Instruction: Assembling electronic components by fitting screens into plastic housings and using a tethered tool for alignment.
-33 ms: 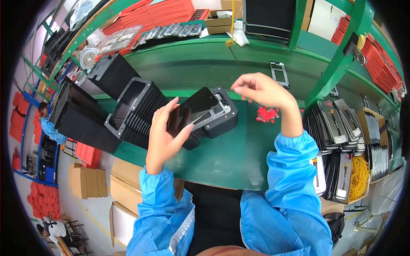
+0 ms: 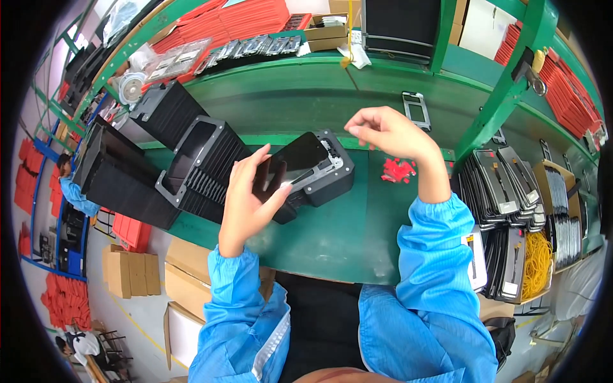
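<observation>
My left hand (image 2: 248, 207) grips the near-left end of a glossy black phone screen (image 2: 295, 158), thumb along the lower edge and fingers at the upper edge. The screen is tilted; at its far right end a silvery strip with small parts (image 2: 330, 165) shows. Beneath it stands a black block-shaped holder (image 2: 338, 182) on the green bench. To the right, my right hand (image 2: 386, 133) hovers over the bench, apart from the screen. Its thumb and index finger are curled together, and anything between them is too small to make out. Below that hand lies a little heap of red scraps (image 2: 398, 170).
Black slotted racks (image 2: 207, 163) stand at the left. Stacked phone panels (image 2: 501, 185) and a bundle of yellow bands (image 2: 537, 265) are at the right. A metal frame (image 2: 417, 110) leans at the back, near a green post (image 2: 504, 105). Cardboard boxes (image 2: 185, 281) stand below left.
</observation>
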`<state>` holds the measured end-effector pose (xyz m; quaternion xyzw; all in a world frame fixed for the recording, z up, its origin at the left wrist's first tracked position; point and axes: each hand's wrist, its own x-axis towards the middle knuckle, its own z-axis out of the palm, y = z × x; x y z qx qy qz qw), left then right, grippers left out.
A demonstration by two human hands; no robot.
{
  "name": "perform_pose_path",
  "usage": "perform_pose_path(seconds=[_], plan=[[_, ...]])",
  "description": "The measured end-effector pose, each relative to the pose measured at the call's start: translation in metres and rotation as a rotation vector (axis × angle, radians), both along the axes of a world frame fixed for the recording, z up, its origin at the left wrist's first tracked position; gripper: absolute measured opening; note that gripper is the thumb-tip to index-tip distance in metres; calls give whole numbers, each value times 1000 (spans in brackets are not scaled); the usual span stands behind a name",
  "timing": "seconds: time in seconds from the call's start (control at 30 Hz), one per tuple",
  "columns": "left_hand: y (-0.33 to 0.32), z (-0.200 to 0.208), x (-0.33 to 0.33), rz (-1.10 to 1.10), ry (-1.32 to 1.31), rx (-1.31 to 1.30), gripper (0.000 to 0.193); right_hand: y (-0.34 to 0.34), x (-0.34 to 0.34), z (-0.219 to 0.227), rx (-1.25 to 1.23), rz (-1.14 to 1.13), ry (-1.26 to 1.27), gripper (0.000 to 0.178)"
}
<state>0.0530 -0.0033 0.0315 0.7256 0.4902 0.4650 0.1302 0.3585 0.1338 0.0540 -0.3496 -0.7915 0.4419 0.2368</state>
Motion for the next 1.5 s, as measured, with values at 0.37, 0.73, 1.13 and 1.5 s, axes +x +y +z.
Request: perform_pose_path(seconds=[0.37, 0.73, 1.13, 1.5], plan=[[37, -11, 25, 16, 204, -97, 75, 1, -25, -10, -203, -115, -128, 41], [23, -9, 21, 81, 329, 19, 85, 7, -33, -36, -144, 22, -322, 50], [24, -17, 15, 71, 262, -2, 85, 0, -37, -29, -219, -5, -368, 58], [18, -11, 9, 117, 288, 17, 81, 1, -37, -36, -250, 28, -380, 58]])
